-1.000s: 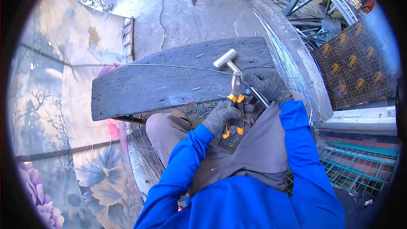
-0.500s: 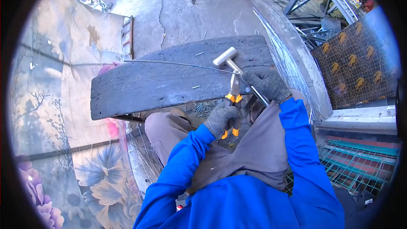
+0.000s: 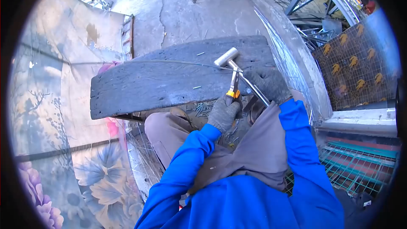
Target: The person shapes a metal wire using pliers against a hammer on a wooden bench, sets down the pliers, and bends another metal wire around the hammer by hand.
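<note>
As short metal pieces (image 3: 203,108) litter the floor beneath a weathered dark worktop (image 3: 146,89), a seated person in a blue top works with gloved hands at its near edge, seen from the head-worn camera. The left hand (image 3: 225,113) is clamped on a pair of pliers (image 3: 233,89) with yellow-orange trim, their nose pointing up and away from the body. At that nose lies the right end of a thin, slightly curved rod (image 3: 199,64), which stretches leftward across the worktop; whether the pliers bite on it is too small to tell.

The right hand (image 3: 267,83) sits just beside the rod's end, alongside the handle of a metal hammer (image 3: 227,57). Its fingertips are too dark to make out, and one cannot tell whether they are closed on the rod, the handle or neither. The hammer's head rests over the worktop, beyond the pliers, with its handle slanting down toward the person's right thigh.

The work appears partway along: many short pieces already lie loose below and a couple more on the worktop, while the rod's long run, apparently in one length, looks yet to be dealt with.
</note>
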Action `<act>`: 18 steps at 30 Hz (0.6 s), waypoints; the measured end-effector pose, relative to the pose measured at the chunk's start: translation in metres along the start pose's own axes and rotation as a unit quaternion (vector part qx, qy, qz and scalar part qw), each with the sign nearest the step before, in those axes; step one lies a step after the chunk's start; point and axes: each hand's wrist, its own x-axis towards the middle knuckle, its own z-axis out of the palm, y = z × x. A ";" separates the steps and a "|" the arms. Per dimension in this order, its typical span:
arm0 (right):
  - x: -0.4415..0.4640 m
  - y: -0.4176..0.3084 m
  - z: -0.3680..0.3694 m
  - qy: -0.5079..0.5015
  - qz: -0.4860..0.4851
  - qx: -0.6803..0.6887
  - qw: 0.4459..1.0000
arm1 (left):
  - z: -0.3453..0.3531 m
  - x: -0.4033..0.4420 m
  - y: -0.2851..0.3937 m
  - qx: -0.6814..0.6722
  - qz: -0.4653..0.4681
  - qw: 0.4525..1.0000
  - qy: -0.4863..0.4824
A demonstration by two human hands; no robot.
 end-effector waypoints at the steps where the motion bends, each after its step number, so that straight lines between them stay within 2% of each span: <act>1: -0.001 -0.003 -0.002 0.003 -0.006 -0.005 1.000 | -0.004 0.001 0.002 -0.001 0.001 1.000 0.001; 3: -0.001 -0.003 -0.007 -0.017 0.001 0.021 1.000 | -0.012 0.002 0.004 -0.028 -0.032 0.997 -0.064; 7: -0.003 0.003 -0.010 -0.041 -0.011 0.059 0.997 | -0.011 -0.002 0.004 -0.088 -0.038 0.991 -0.095; 9: -0.003 0.006 -0.009 -0.053 -0.024 0.090 0.994 | -0.008 -0.005 0.004 -0.169 -0.066 0.965 -0.188; 10: -0.002 0.007 -0.009 -0.064 -0.038 0.116 0.990 | 0.003 -0.017 0.025 -0.210 -0.061 0.961 -0.172; 14: 0.000 0.011 -0.006 -0.064 -0.030 0.107 0.992 | 0.007 -0.012 0.011 -0.273 -0.043 0.938 -0.210; 17: 0.002 0.019 -0.001 -0.051 -0.030 0.113 0.992 | 0.004 -0.010 0.009 -0.229 -0.058 0.960 -0.154; 18: 0.001 0.016 -0.001 -0.052 -0.027 0.113 0.992 | 0.000 -0.008 0.008 -0.153 -0.060 0.977 -0.134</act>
